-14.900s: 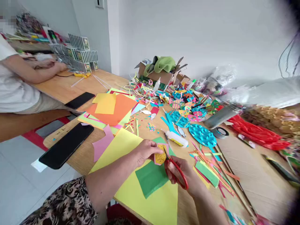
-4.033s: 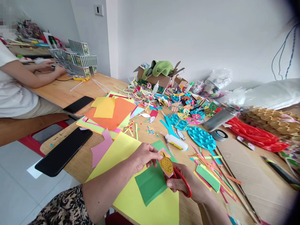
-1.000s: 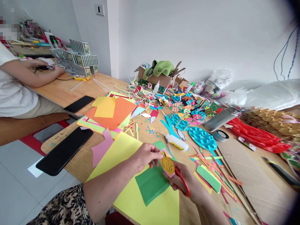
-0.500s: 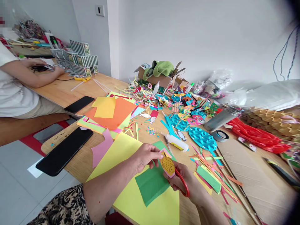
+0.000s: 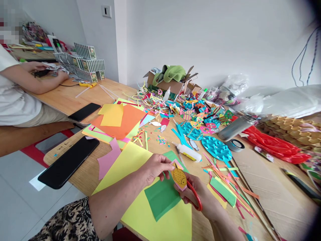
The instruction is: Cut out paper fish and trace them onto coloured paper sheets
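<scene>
A yellow-orange paper fish [image 5: 180, 176] with black dots and outlines lies over a pink paper piece whose edges show around it. My left hand [image 5: 158, 167] pinches its tail end between thumb and fingers. My right hand [image 5: 194, 192] is closed around red-handled scissors [image 5: 196, 197], its fingertips at the head end of the fish. The blades are hidden behind the paper, so I cannot tell how far apart they are. Below both hands, a green paper sheet [image 5: 160, 199] lies on a larger yellow sheet [image 5: 179, 222].
A glue bottle [image 5: 188, 153] lies beyond my hands. Right of them are paper strips [image 5: 240, 189], a tape roll [image 5: 235, 145] and a metal flask [image 5: 237, 127]. Leftward lie a black phone [image 5: 70, 162] and stacked coloured paper [image 5: 132, 118]. A co-worker's hand [image 5: 61, 77] handles white material.
My hands, the fish and the scissors stay almost exactly where they were. At the far left, the white material in the co-worker's hands has shifted and spread.
</scene>
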Motion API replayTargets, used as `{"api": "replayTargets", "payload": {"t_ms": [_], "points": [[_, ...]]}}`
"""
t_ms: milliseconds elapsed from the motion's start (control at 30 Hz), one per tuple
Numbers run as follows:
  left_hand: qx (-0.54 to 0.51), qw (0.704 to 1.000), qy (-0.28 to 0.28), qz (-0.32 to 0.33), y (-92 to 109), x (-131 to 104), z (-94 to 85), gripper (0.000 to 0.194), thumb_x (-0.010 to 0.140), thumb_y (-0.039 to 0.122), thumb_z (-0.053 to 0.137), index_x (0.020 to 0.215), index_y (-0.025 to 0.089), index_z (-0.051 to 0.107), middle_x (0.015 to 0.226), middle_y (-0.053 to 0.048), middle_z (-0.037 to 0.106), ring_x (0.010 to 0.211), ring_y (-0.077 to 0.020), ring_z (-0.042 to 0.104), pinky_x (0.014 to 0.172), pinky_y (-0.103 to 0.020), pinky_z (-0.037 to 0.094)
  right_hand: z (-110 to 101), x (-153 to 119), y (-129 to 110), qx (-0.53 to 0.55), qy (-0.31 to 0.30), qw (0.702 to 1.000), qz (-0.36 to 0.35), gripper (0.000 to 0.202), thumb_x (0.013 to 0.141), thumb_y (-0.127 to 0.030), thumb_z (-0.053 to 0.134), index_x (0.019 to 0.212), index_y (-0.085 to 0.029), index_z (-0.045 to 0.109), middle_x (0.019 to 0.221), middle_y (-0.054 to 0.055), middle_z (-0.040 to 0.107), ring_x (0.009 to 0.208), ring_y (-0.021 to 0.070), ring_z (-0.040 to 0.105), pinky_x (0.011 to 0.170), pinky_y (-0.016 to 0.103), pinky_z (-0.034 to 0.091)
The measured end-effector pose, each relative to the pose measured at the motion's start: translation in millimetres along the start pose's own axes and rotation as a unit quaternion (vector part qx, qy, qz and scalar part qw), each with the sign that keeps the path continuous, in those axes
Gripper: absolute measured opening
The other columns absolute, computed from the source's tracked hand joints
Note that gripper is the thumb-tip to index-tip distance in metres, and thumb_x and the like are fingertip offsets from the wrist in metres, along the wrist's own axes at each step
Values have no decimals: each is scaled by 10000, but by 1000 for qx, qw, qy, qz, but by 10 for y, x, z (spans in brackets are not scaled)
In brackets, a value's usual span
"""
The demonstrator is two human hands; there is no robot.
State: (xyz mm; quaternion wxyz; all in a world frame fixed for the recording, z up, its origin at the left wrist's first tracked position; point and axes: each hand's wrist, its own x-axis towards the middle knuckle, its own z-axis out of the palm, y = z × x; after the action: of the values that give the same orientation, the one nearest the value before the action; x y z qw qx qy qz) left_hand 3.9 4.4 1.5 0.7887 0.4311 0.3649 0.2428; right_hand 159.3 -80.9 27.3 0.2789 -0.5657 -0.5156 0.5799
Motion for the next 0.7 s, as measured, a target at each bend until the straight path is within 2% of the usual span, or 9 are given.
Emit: {"api": "replayTargets", "payload": {"t_ms": [433,700], "points": [[-3,1000,5,-2,-11,12,1,303,545,352,741,690,148,570,579,14,590,412,-73,508,329,-173,272,-12,15,60,-11,6,1000,-8,275,753,-379,688,783,-181,499,621,-55,455,491,72,400,463,203,365],[-11,1000,10,-10,6,5,9,283,544,322,725,695,156,553,585,18,600,408,-74,516,317,-172,268,6,13,18,-11,12,1000,2,278,723,-361,703,764,-181,495,619,-56,450,491,67,381,456,200,368]]}}
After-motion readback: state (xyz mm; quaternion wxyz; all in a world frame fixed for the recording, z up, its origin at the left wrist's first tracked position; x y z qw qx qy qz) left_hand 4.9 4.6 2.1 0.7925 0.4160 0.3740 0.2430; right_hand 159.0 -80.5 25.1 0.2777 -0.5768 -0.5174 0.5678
